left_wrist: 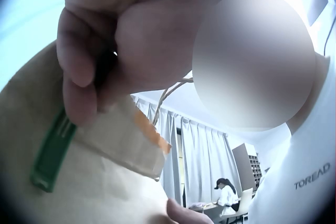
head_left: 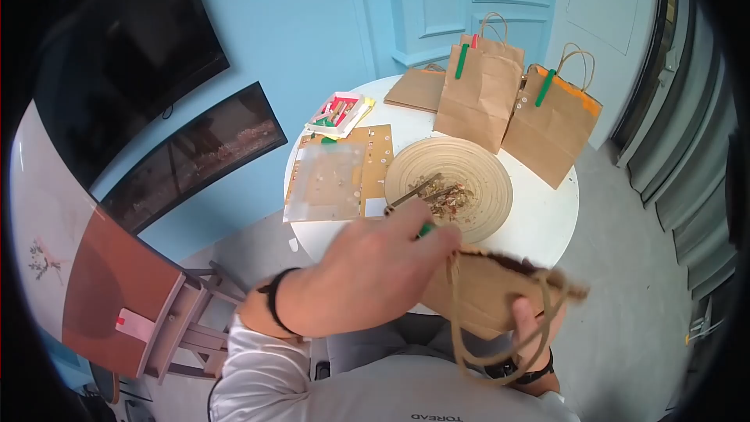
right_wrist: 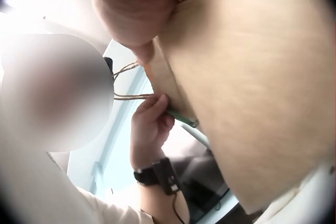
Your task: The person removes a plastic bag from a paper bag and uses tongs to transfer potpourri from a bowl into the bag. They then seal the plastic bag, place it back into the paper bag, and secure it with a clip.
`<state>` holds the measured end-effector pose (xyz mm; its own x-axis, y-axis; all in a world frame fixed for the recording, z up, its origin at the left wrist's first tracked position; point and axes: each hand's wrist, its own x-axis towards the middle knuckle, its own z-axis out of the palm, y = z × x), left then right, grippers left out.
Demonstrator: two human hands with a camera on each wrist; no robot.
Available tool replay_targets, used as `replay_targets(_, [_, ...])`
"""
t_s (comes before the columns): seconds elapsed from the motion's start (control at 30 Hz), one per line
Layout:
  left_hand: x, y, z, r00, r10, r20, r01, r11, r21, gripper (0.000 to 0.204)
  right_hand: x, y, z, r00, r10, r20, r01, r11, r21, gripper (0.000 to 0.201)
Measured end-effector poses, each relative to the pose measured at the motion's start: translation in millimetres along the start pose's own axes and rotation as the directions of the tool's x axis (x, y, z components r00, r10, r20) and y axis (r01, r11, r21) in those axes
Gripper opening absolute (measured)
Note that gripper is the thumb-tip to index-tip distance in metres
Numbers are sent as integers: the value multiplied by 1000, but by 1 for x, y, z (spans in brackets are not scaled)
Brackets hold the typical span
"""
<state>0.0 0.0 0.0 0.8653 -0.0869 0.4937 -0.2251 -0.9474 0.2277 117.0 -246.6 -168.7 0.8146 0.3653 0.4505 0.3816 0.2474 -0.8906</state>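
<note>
A brown paper bag (head_left: 476, 293) with twisted handles is tilted above the lap, partly blurred in the head view. My left hand (head_left: 367, 273) pinches a green clip (left_wrist: 52, 155) that lies along the bag's upper part (left_wrist: 105, 182); its fingers hide the clip's far end. In the right wrist view, the left hand (right_wrist: 149, 124) is at the bag's top edge beside the handles. My right hand (head_left: 539, 328) grips the bag on the opposite side, with its thumb on the outer face. An orange strip (left_wrist: 152, 132) runs along the bag's edge.
Two upright bags (head_left: 480, 98) (head_left: 551, 121) with green clips stand at the back right of the round white table (head_left: 547, 227). A round woven tray (head_left: 492, 215) holds sticks and dried bits. Left are a mat (head_left: 328, 180) and a small box (head_left: 355, 99).
</note>
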Motion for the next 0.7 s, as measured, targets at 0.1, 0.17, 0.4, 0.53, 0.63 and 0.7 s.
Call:
replay_targets(0.1, [-16,-8,19,1000,29,-12,-31,934,-355,29,-10,5,-3,997,1,-76,-1,1000,-5,34])
replay_targets(0.17, [-26,-16,13,986,-36,-163,-39,899,-437,28,-15,21,-13,997,-40,-62,45,996,82,24])
replay_targets(0.4, [-58,-129,-9,543,-744,-389,125,529,-839,19,0,-11,-37,948,-18,-319,92,972,218,36])
replay_targets(0.53, [-80,-263,69,492,-850,-191,526,464,-713,19,5,-9,-65,965,6,-262,43,983,181,38])
replay_targets(0.63, [-103,-325,133,503,-855,-126,723,497,-480,24,1,5,-67,966,29,-256,-3,995,100,37])
replay_targets(0.7, [-106,-336,145,528,-843,-102,761,523,-383,28,3,2,-48,960,49,-274,-24,995,94,35])
